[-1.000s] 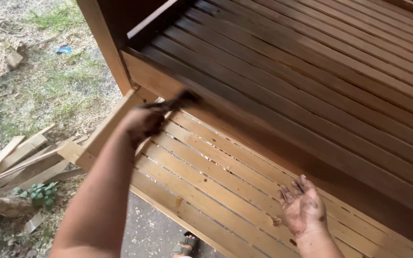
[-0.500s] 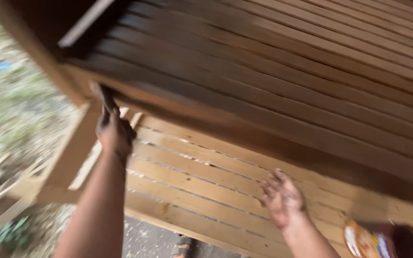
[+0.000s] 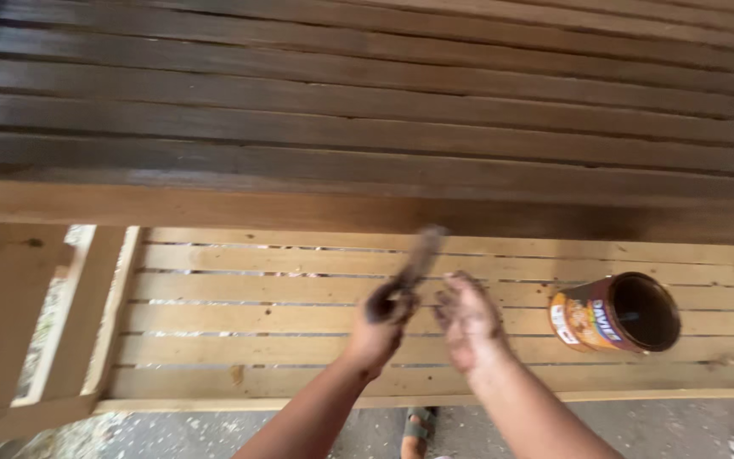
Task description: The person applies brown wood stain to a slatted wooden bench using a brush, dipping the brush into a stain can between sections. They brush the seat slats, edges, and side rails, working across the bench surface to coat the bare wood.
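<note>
Left hand (image 3: 381, 327) closed in a fist round the dark handle of a brush (image 3: 409, 272), gripped low on the shaft. Brush blurred, long axis slanted: handle end down in the fist, bristle end pointed up and a little right, away from the body, toward the dark stained slats (image 3: 367, 119) well above the hand. Tip just short of the edge where stained wood met bare. Right hand (image 3: 466, 319) just beside the left, to its right, not touching so far as could be told; fingers loosely curled and slightly spread, holding nothing, smeared with dark stain. Both hands hovered over the pale unstained slats (image 3: 239, 319), contact with them not clear. Further right of the right hand, well apart, sat an open can (image 3: 613, 313), orange label, tipped so its dark mouth faced right and upward, resting on the pale slats. Below the hands, between the forearms, a sandalled foot (image 3: 419, 427) on grey ground.
</note>
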